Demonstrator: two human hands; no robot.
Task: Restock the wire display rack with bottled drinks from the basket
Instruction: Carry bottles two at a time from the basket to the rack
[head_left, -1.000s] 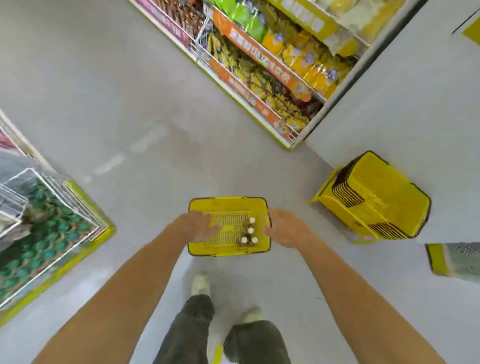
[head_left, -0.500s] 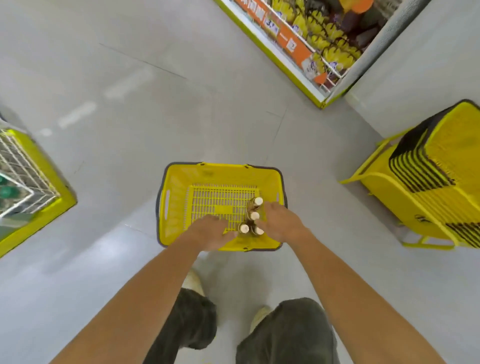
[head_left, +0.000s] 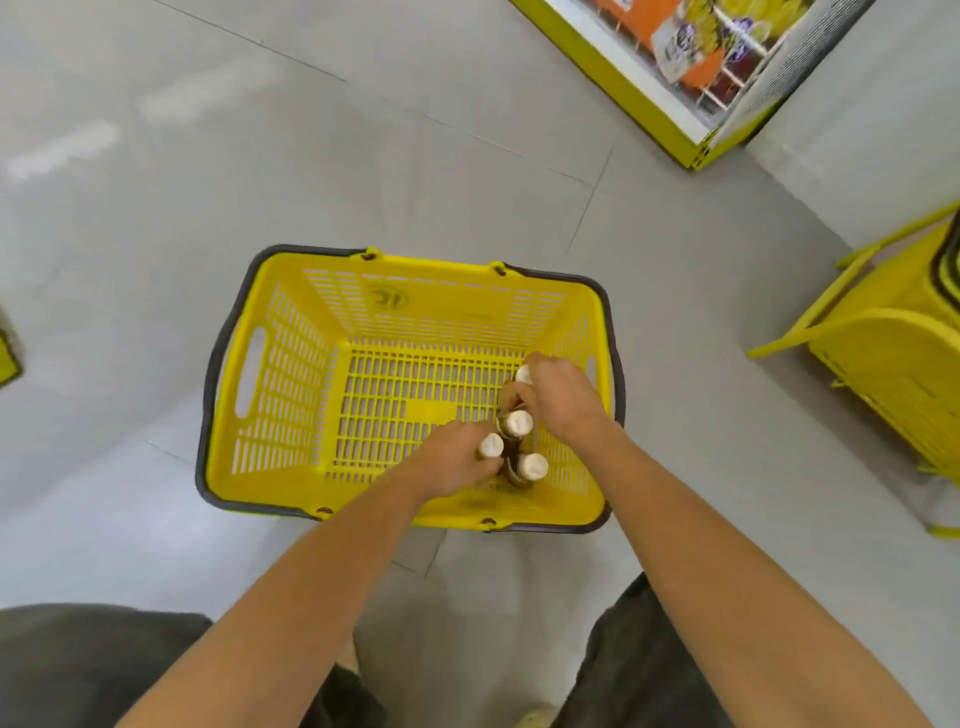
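Where the yellow basket (head_left: 291, 364) stands on the grey tiled floor (head_left: 260, 156), four white-capped bottles (head_left: 517, 423) cluster in its near right corner. The left hand (head_left: 454, 465) curls round one, the right hand (head_left: 563, 402) round another. Stacked baskets (head_left: 883, 374) and a shelf unit (head_left: 623, 88) stand at right.

I see a pale grey tiled floor (head_left: 363, 156) across most of the view, with thin joint lines crossing it and soft patches of light at the upper left. At the top right stands a shop shelf (head_left: 623, 85) with a yellow base. On it I make out snack packets (head_left: 680, 39) in white and orange, too blurred to read. A grey wall (head_left: 883, 130) rises beside it. At the right edge a stack of yellow baskets (head_left: 893, 374) sits in a yellow frame (head_left: 779, 345). A yellow corner (head_left: 6, 358) pokes in at the left edge.
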